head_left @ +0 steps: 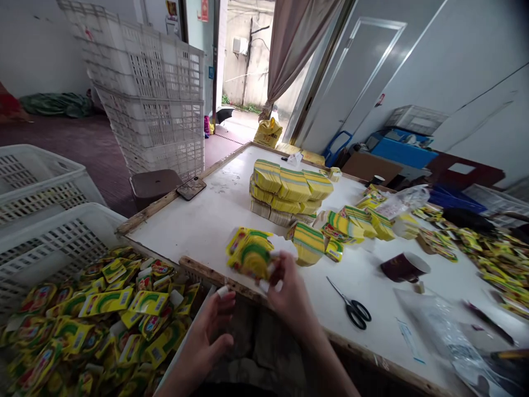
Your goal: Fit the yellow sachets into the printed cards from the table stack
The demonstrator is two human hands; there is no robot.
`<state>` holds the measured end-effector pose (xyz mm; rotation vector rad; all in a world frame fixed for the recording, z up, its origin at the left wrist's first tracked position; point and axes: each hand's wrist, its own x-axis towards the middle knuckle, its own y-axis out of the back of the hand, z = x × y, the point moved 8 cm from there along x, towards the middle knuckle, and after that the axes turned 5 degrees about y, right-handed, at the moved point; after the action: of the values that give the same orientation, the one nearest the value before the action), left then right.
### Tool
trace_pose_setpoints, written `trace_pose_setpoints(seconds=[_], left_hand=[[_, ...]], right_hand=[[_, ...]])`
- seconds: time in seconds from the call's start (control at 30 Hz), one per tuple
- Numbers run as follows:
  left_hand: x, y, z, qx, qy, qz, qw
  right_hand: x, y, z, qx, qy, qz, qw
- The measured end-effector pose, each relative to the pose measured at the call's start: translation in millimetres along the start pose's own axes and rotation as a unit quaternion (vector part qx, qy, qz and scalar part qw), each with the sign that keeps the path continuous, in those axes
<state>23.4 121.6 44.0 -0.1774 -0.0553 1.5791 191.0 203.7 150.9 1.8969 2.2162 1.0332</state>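
Observation:
My right hand (291, 289) is closed at the table's front edge, its fingers pinching the side of a yellow-and-green printed card (254, 258) that is blurred by motion. Under and behind that card lies another printed card (236, 238). My left hand (210, 333) is open and holds nothing, between the table edge and a crate; its fingers are apart, with a white cover on one fingertip. White covers also show on the right fingers. Just beyond the right hand stands a bundle of yellow-green striped cards (306, 243), with a small yellow packet (334, 250) beside it.
Stacked card bundles (289, 184) stand mid-table. Black-handled scissors (353, 309), a dark mug (405, 267) and a plastic bag (454, 336) lie to the right. A phone (191, 188) rests at the left edge. On the left, a white crate (88, 215) holds many yellow packets.

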Motion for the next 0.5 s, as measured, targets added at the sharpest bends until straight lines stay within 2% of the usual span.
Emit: trace_pose_setpoints(seconds=[0.07,0.1,0.17,0.23,0.3,0.4,0.5], left_hand=[[4.8,-8.7,5.3,-0.135,-0.011,0.043,0.990],[7.9,-13.6,5.8,-0.185,0.010,0.063,0.981],[12.6,-19.3,9.5,-0.265,0.048,0.121,0.955],[15.6,-22.3,18.1,-0.315,0.054,0.166,0.933],[17.5,-24.8,25.4,-0.334,0.043,0.183,0.924],[15.9,-26.7,21.5,-0.277,0.054,0.194,0.940],[12.0,-28.3,7.9,-0.206,0.062,0.167,0.962]], right_hand=[[-25.5,-34.5,-12.2,0.132,-0.018,-0.057,0.989],[-38.5,-52.1,-15.8,0.179,-0.039,-0.091,0.979],[-59.4,-71.7,-17.8,0.248,-0.086,-0.091,0.961],[-72.9,-77.8,-18.1,0.279,-0.112,-0.070,0.951],[-80.1,-77.2,-18.4,0.286,-0.121,-0.063,0.949],[-84.1,-76.2,-12.4,0.309,-0.142,-0.079,0.937],[-82.6,-69.7,3.9,0.355,-0.162,-0.054,0.919]])
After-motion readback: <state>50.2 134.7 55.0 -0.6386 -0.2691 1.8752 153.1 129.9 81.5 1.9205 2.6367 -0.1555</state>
